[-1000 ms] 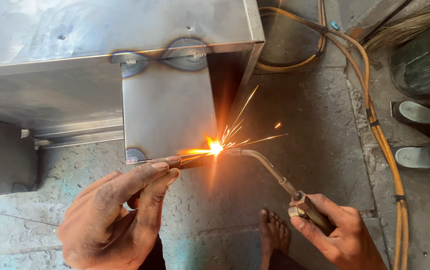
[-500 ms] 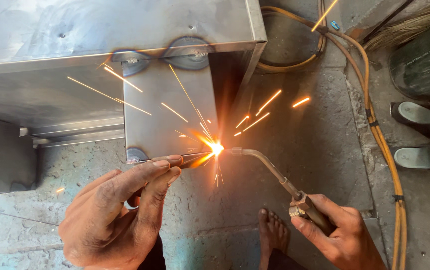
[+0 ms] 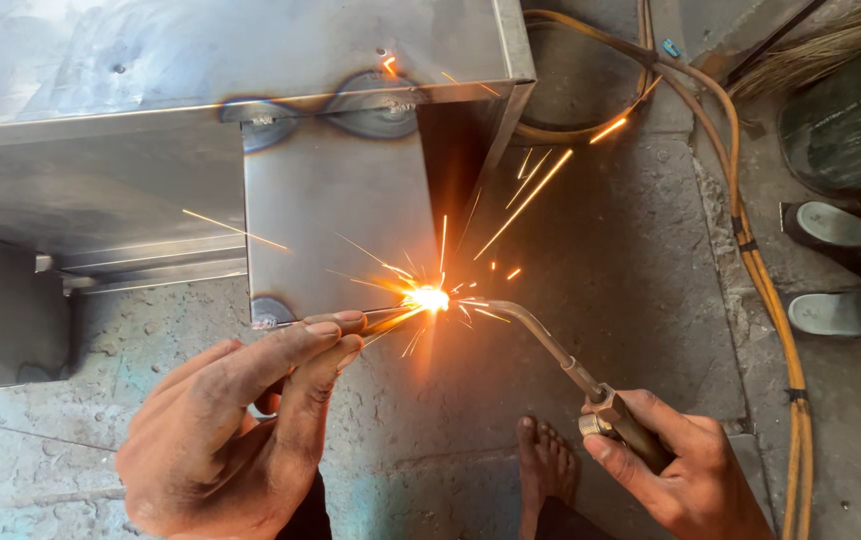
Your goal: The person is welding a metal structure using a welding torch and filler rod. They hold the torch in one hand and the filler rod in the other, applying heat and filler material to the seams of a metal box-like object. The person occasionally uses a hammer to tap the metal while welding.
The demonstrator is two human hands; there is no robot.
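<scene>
My right hand (image 3: 686, 472) grips the brown handle of a gas torch (image 3: 591, 380), whose bent metal tube reaches left to a bright flame (image 3: 429, 298) throwing sparks. My left hand (image 3: 236, 420) pinches a thin filler rod (image 3: 386, 318) and feeds its tip into the flame. The flame sits at the lower right corner of a steel sheet panel (image 3: 336, 225) that hangs from a larger sheet-metal box (image 3: 221, 60). Round heat marks show along the panel's top seam and at its lower left corner.
My bare foot (image 3: 543, 465) rests on the concrete floor between my hands. Orange hoses (image 3: 766, 290) run along the right side. Two sandals (image 3: 836, 270) lie at the right edge, next to a dark round container (image 3: 846, 115).
Both hands hold nearly the same place. The sparks have changed direction and now fly mostly up and to the right.
</scene>
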